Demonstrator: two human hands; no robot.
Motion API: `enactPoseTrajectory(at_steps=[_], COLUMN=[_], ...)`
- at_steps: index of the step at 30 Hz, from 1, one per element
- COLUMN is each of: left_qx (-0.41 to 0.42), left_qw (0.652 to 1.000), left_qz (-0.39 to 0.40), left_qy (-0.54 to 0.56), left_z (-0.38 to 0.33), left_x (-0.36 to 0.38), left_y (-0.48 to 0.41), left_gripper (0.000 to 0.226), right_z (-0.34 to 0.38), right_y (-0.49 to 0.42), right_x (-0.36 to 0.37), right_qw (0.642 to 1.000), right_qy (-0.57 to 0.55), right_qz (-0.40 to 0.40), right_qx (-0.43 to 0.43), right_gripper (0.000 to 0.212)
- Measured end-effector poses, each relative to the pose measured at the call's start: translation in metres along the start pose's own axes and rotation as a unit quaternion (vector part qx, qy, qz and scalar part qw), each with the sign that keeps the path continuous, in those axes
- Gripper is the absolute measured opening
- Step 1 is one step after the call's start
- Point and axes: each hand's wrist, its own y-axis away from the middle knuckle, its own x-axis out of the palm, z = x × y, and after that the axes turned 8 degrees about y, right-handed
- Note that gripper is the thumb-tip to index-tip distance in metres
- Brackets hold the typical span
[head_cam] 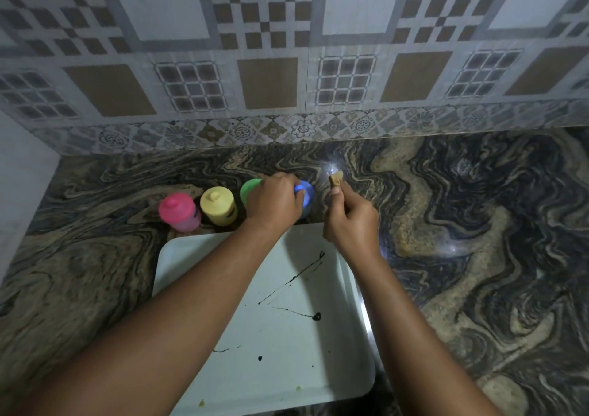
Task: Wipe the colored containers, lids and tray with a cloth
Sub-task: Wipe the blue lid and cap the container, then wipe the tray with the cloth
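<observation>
Left hand (pixel 274 203): fingers were curled over the top of the blue container (pixel 307 197), gripping it.
Right hand (pixel 350 221): fingers were closed around a small tan cloth (pixel 336 180).
Key relation: the cloth was just beside the upright container, on its right, apart from it.
Tray (pixel 197 256): stained, in front of the containers.

- No legible text, brand, number or sign anywhere in view.
- yellow container (pixel 218 205): dark marks low on its side, too small and blurred to read as letters.
- white tray (pixel 191 256): black streaks and spots, not writing.
- wall tiles (pixel 267 84): checks, grids and floral border, pattern only.
</observation>
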Motion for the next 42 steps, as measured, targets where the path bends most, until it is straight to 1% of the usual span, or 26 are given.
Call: enactPoseTrajectory(at_steps=[1,3,4,7,9,11,13,14,16,19,21,23,26,28,29,30,32,33,34,35,36,39,40,42], left_qx=[0.003,0.006,0.008,0.017,0.038,0.085,0.136,0.152,0.169,0.16,0.141,0.144,0.152,0.142,0.13,0.122,0.12,0.117,0.111,0.104,0.096,0.083,0.084,0.081], left_qw=[1.0,1.0,1.0,1.0,0.998,0.992,0.97,0.955,0.933,0.917,0.914,0.914,0.926,0.934,0.934,0.931,0.925,0.922,0.919,0.917,0.916,0.923,0.926,0.932], left_qz=[0.0,0.0,0.0,-0.01,-0.03,-0.044,-0.042,-0.042,-0.054,-0.068,-0.076,-0.091,-0.113,-0.119,-0.114,-0.108,-0.101,-0.101,-0.105,-0.112,-0.118,-0.123,-0.127,-0.131], left_qy=[-0.002,-0.008,-0.011,0.002,0.03,0.088,0.198,0.25,0.313,0.36,0.372,0.369,0.327,0.305,0.313,0.325,0.347,0.356,0.364,0.369,0.371,0.354,0.345,0.329], left_z=[0.0,0.001,0.0,-0.004,-0.005,-0.005,-0.01,-0.014,-0.019,-0.021,-0.018,-0.013,-0.005,-0.003,-0.003,-0.003,-0.003,-0.004,-0.004,-0.004,-0.004,0.002,0.006,0.015], left_x=[0.0,-0.001,-0.002,-0.006,-0.01,-0.014,-0.022,-0.026,-0.034,-0.045,-0.055,-0.066,-0.083,-0.095,-0.101,-0.107,-0.117,-0.122,-0.126,-0.131,-0.135,-0.145,-0.148,-0.152], left_y=[0.0,0.001,0.002,0.006,0.01,0.016,0.029,0.038,0.055,0.08,0.095,0.109,0.127,0.141,0.147,0.154,0.165,0.17,0.175,0.179,0.183,0.193,0.196,0.202], left_gripper=[0.029,0.03,0.03,0.035,0.038,0.034,0.03,0.029,0.026,0.025,0.027,0.02,0.009,0.009,0.009,0.01,0.013,0.016,0.018,0.022,0.026,0.036,0.035,0.023], right_z=[0.0,0.003,0.005,0.007,0.011,0.017,0.022,0.025,0.032,0.043,0.05,0.053,0.056,0.058,0.059,0.06,0.061,0.064,0.066,0.069,0.071,0.074,0.075,0.076], right_y=[0.001,0.003,0.004,0.009,0.014,0.022,0.033,0.04,0.054,0.074,0.087,0.098,0.113,0.122,0.126,0.129,0.137,0.142,0.146,0.151,0.154,0.161,0.162,0.162], right_x=[-0.001,-0.004,-0.006,-0.017,-0.024,-0.031,-0.041,-0.046,-0.055,-0.062,-0.062,-0.061,-0.058,-0.056,-0.056,-0.056,-0.057,-0.057,-0.056,-0.055,-0.054,-0.053,-0.054,-0.059], right_qw=[1.0,0.999,0.999,0.999,0.997,0.991,0.982,0.979,0.971,0.956,0.948,0.946,0.94,0.934,0.934,0.933,0.919,0.913,0.914,0.92,0.929,0.939,0.942,0.951], right_qy=[-0.006,-0.03,-0.043,-0.052,-0.081,-0.13,-0.182,-0.201,-0.226,-0.27,-0.287,-0.293,-0.305,-0.316,-0.315,-0.315,-0.335,-0.344,-0.343,-0.332,-0.317,-0.302,-0.299,-0.282], right_qz=[0.0,0.003,0.002,-0.005,-0.005,0.01,0.033,0.045,0.072,0.116,0.134,0.142,0.154,0.162,0.167,0.175,0.206,0.215,0.212,0.2,0.183,0.152,0.144,0.126], right_qx=[0.009,0.015,0.015,0.008,0.018,0.029,0.021,0.012,-0.007,-0.01,-0.005,-0.007,0.007,0.016,0.016,0.015,0.024,0.037,0.047,0.054,0.056,0.059,0.053,0.03], right_gripper=[0.05,0.029,0.024,0.023,0.024,0.033,0.038,0.035,0.03,0.027,0.022,0.02,0.021,0.018,0.016,0.019,0.032,0.034,0.028,0.02,0.017,0.015,0.013,0.009])
